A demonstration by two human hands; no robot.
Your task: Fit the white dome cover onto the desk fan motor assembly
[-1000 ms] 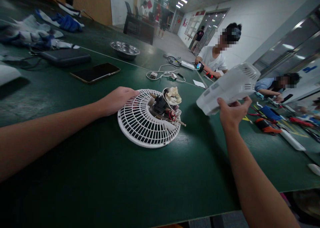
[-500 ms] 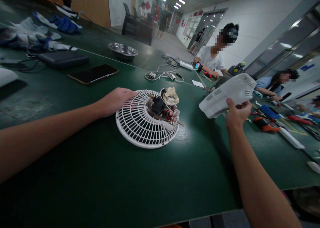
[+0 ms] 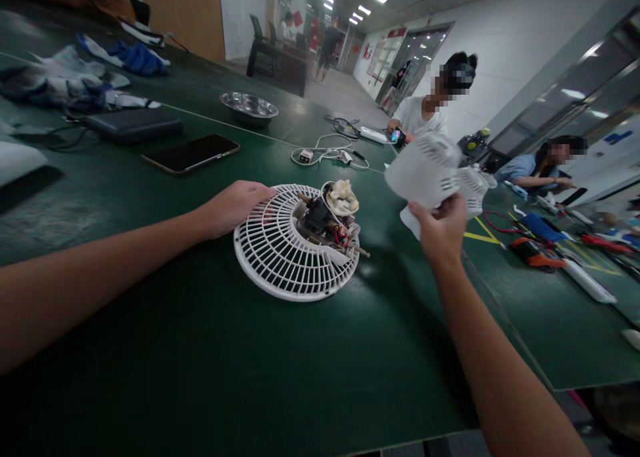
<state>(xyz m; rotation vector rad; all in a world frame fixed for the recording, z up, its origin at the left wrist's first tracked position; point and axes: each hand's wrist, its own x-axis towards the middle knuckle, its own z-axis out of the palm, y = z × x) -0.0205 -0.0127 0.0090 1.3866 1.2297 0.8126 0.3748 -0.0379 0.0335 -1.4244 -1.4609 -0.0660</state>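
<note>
A round white fan grille (image 3: 273, 270) lies on the green table, carrying an exposed motor assembly (image 3: 320, 218) with red and black wires and a cream-coloured bundle (image 3: 343, 197) on top. My left hand (image 3: 239, 207) is closed on the grille's far left rim, its fingertips partly hidden. Raised above the table to the right, a white plastic fan housing (image 3: 420, 170) with vent slots is held in my right hand (image 3: 443, 227), thumb toward me. A second vented white part (image 3: 473, 189) shows just beyond that hand; whether it joins the housing I cannot tell.
A phone (image 3: 193, 153), a black box (image 3: 135, 125), a metal bowl (image 3: 249, 108) and a coiled white cable (image 3: 330, 153) lie beyond the grille. Blue-and-white gloves (image 3: 65, 77) are far left. At right are an orange-and-black tool (image 3: 535, 253) and a co-worker (image 3: 537, 167); another person (image 3: 423, 113) sits opposite.
My right hand has moved left with the housing and turned it, so it sits nearer the grille. My left hand stays on the rim. The view has shifted slightly.
</note>
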